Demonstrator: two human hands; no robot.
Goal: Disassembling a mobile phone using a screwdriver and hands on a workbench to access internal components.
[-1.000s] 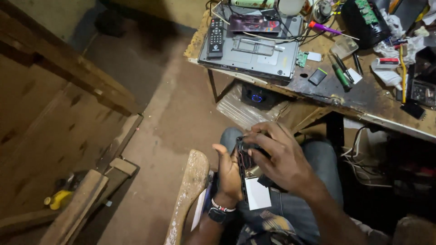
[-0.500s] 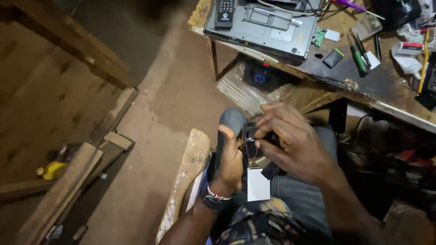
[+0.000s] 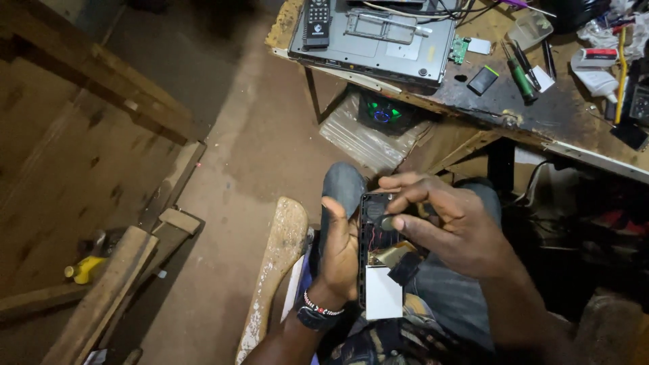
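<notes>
1. My left hand (image 3: 341, 253) cups the opened dark handheld device with exposed internals (image 3: 378, 260) from its left edge, fingers curled shut around the casing and the thumb upright beside it; a dark watch and a beaded bracelet (image 3: 319, 312) sit at the wrist.
2. My right hand (image 3: 449, 230) comes in from the right, thumb and forefinger pinched closed on a small dark round part (image 3: 387, 222) in the upper half of the device. Whether that part is free or fixed to the board I cannot tell.
3. The device rests over my lap, above the jeans-clad knee (image 3: 345, 184), well apart from the bench. Thin red wires, a patch of gold-coloured foil (image 3: 387, 254) and a white rectangular panel (image 3: 382, 296) show inside; a strip of black tape (image 3: 404, 268) hangs at its right edge.
4. The scorched wooden workbench (image 3: 541, 115) above carries a grey flat metal chassis (image 3: 368, 37), a black remote control (image 3: 316, 17), a green-handled screwdriver (image 3: 522, 76) and a small black battery (image 3: 482, 80).
5. Risks, as I judge them: the pinch is held over the dirt floor (image 3: 250, 149), so a slip would drop the small part into dim, cluttered ground; a hard pull could tear the thin wires; the one-sided hold could let the device tip off my knee.
</notes>
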